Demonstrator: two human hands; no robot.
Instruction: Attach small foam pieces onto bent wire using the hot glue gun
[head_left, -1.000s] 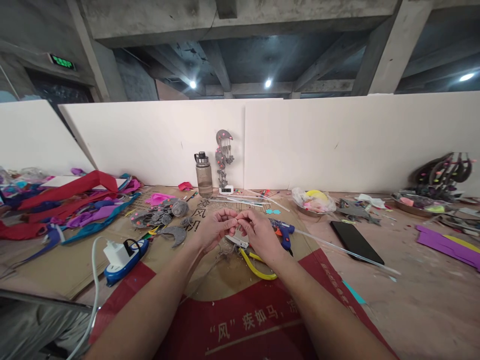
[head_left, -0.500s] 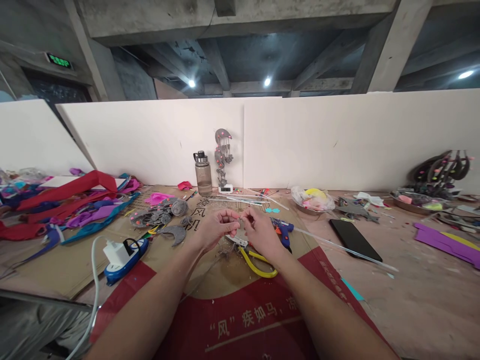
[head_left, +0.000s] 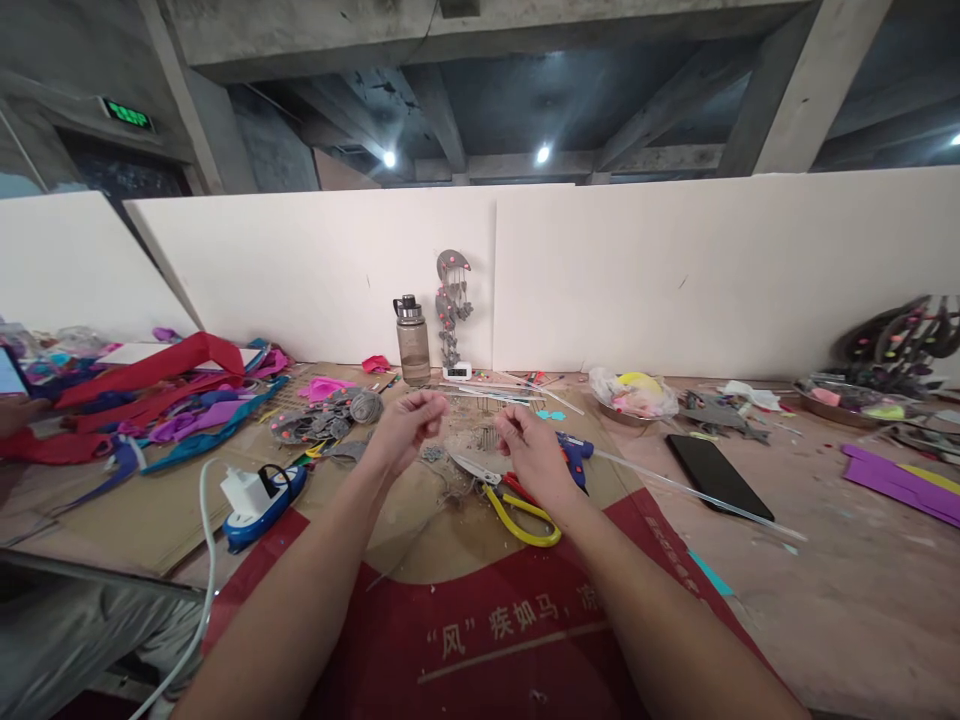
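My left hand [head_left: 406, 432] hovers over the cardboard, thumb and fingertips pinched together. To its right, my right hand [head_left: 531, 455] is also closed in a pinch. A gap separates the two hands, and whatever either holds is too small to make out. Scissors with yellow handles [head_left: 519, 522] lie below and between them, blades pointing up and left. Beside the right hand sit a red-handled tool [head_left: 516, 486], partly covered, and a blue glue gun [head_left: 576, 457] with a long clear glue stick [head_left: 697, 495]. Grey yarn scraps [head_left: 456, 492] lie near the scissor blades.
A water bottle [head_left: 412, 345] and a grey hanging ornament [head_left: 453, 300] stand against the white board [head_left: 300, 270]. Grey felt pieces [head_left: 322, 415] and a blue power strip [head_left: 266, 510] are at left, a black phone [head_left: 716, 475] at right. Someone's hand [head_left: 21, 412] shows at the left edge.
My hands were together at the fingertips and have moved apart, the left one leftwards and the right one slightly right. The view has shifted a little. Another person's hand has appeared at far left.
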